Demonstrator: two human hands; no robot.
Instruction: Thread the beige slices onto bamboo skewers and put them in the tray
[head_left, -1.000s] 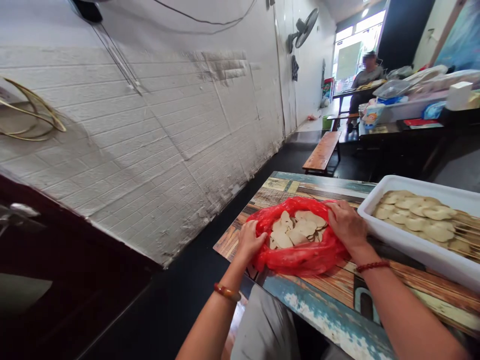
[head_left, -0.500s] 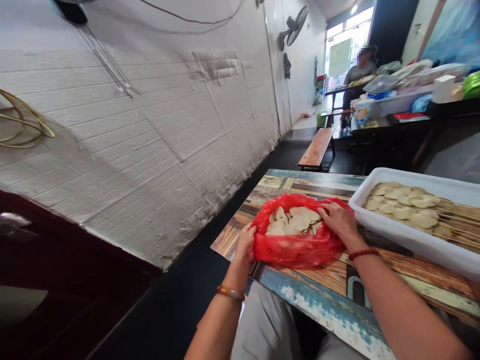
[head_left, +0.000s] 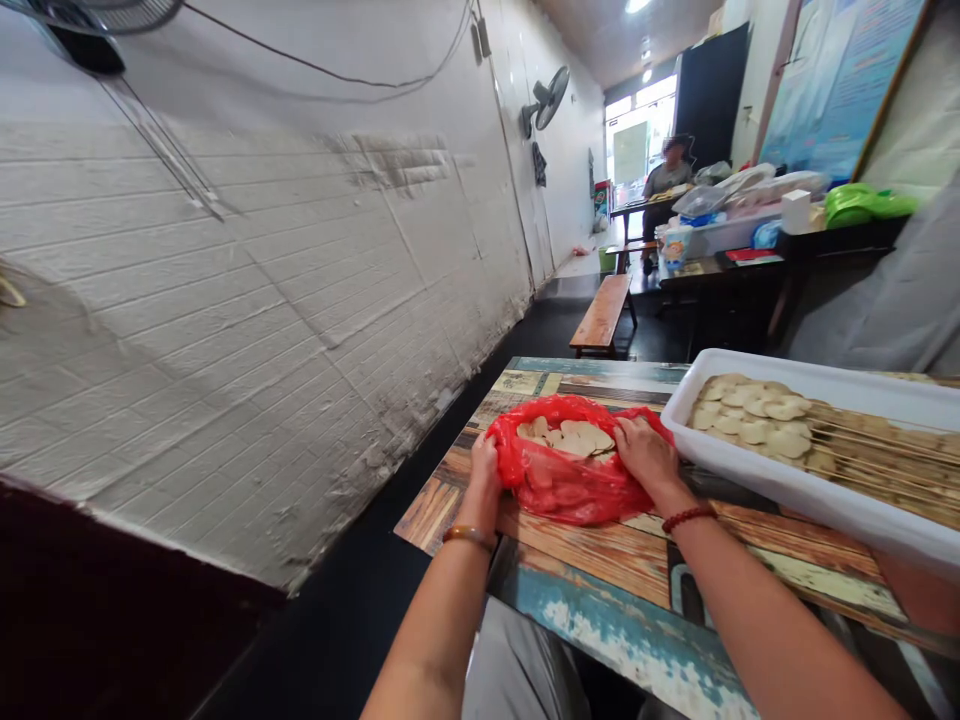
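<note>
A red plastic bag [head_left: 577, 490] rests on the wood-patterned table, its mouth spread around a heap of thin, pale, round slices [head_left: 574, 437]. My left hand [head_left: 485, 470] grips the bag's left rim, fingers closed on the plastic. At the right rim, my right hand [head_left: 646, 452] pinches the bag's edge beside the slices. To the right stands a white plastic tray [head_left: 679, 405], close to my right hand. In it lie similar slices threaded on thin wooden skewers [head_left: 870, 440], sticks pointing right.
The table [head_left: 592, 555] has its left edge near my left forearm. Beyond it are a wooden bench [head_left: 604, 312] and a dark table with bags, a cup [head_left: 675, 245] and green bowls [head_left: 855, 207]. A person [head_left: 666, 180] sits far back. A white brick-patterned wall [head_left: 247, 330] runs along the left.
The view has swung right and up, so more of the tray and skewers shows. Both hands stay on the bag's rim, and its opening looks somewhat narrower.
</note>
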